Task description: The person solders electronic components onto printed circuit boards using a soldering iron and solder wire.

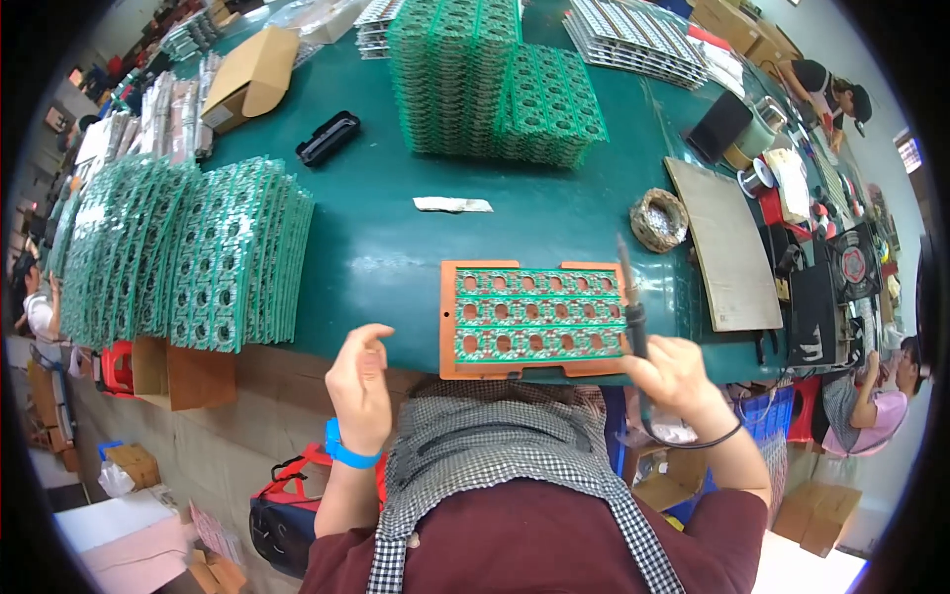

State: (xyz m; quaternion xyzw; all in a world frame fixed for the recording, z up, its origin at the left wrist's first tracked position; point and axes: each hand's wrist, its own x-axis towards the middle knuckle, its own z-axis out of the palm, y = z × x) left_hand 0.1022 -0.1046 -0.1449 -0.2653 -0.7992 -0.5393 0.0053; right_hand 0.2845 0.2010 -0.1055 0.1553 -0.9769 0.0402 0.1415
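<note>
A green circuit board panel with rows of round cutouts lies in an orange-brown tray fixture at the table's front edge. My right hand grips a soldering iron by its dark handle, tip pointing up and away, beside the fixture's right side. A black cord runs from the iron past my wrist. My left hand, with a blue band on its wrist, is raised left of the fixture, apart from it. Its fingers are curled loosely, thumb and forefinger not touching, and nothing shows in it.
Tall stacks of green panels stand at the back; more panels stand on edge at left. A tape roll and a flat grey-brown board lie at right. A black case sits back left. Other people work at both sides.
</note>
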